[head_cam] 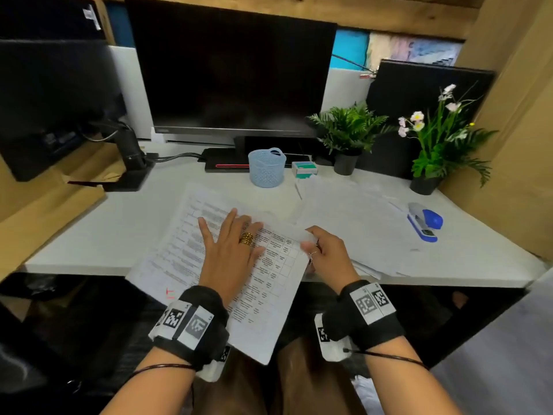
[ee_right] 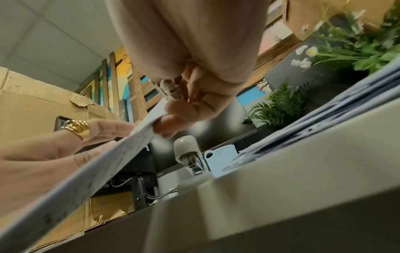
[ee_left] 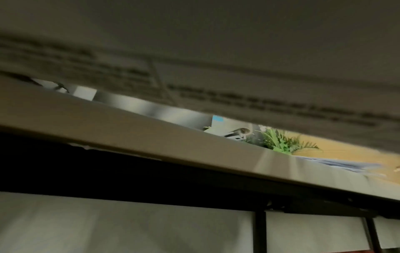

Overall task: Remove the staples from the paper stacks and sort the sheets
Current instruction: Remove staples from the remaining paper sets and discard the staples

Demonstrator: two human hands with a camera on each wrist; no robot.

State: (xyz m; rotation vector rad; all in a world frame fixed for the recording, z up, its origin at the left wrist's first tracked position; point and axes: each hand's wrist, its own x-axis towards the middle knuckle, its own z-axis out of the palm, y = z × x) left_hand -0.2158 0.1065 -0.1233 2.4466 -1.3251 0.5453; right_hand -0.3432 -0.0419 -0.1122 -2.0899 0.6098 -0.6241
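A stack of printed sheets [head_cam: 185, 256] with tables lies askew on the white desk [head_cam: 104, 229], its near end hanging over the front edge. My left hand [head_cam: 229, 238], wearing a gold ring, presses flat on the stack with straight, spread fingers. My right hand [head_cam: 308, 239] pinches the stack's upper right corner between thumb and fingers. In the right wrist view my right hand [ee_right: 168, 116] lifts that edge of the stack [ee_right: 108, 164] off the desk. The left wrist view shows only the blurred underside of the stack [ee_left: 216, 51] and the desk edge [ee_left: 151, 137]. No staple is visible.
Loose white sheets [head_cam: 353, 217] spread over the desk's right half, with a blue stapler [head_cam: 425, 221] on them. A light-blue basket [head_cam: 267, 169] and a small green-and-white box [head_cam: 304, 169] stand before the monitor [head_cam: 233, 76]. Two potted plants [head_cam: 347, 133] [head_cam: 443, 145] stand at back right.
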